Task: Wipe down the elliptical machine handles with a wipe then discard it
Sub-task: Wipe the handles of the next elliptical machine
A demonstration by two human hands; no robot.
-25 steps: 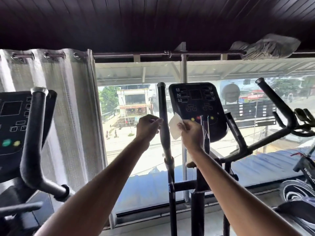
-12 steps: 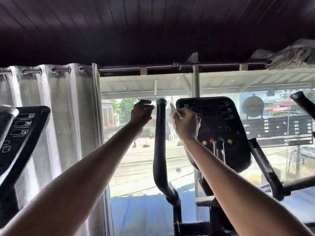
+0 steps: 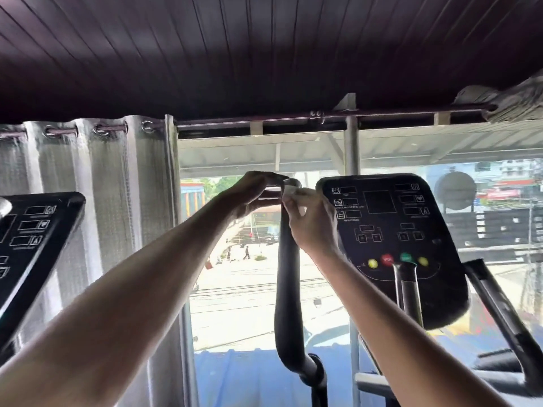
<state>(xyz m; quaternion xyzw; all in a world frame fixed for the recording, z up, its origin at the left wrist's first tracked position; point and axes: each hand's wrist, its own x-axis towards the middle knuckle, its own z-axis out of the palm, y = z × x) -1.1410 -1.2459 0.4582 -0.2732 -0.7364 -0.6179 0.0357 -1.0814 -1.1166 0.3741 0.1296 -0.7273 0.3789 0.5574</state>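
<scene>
The elliptical's black left handle (image 3: 286, 289) rises in the middle of the view, curving up from a joint low down. At its top end my left hand (image 3: 252, 193) curls its fingers over the tip of the handle. My right hand (image 3: 311, 221) pinches a small white wipe (image 3: 292, 191) against the handle's top, right beside the left fingers. Most of the wipe is hidden inside my fingers. The machine's black console (image 3: 390, 239) with coloured buttons stands just right of my right hand. The right handle (image 3: 499, 312) slants up at the far right.
Another machine's console (image 3: 35, 242) juts in at the left edge. A grey curtain (image 3: 97, 201) hangs left of a large window. A curtain rod with bundled cloth (image 3: 511, 104) runs overhead under a dark ceiling.
Both hands have risen to the handle's top end and come together. My left hand now curls over the tip, and the wipe sits against the top. The view has moved closer.
</scene>
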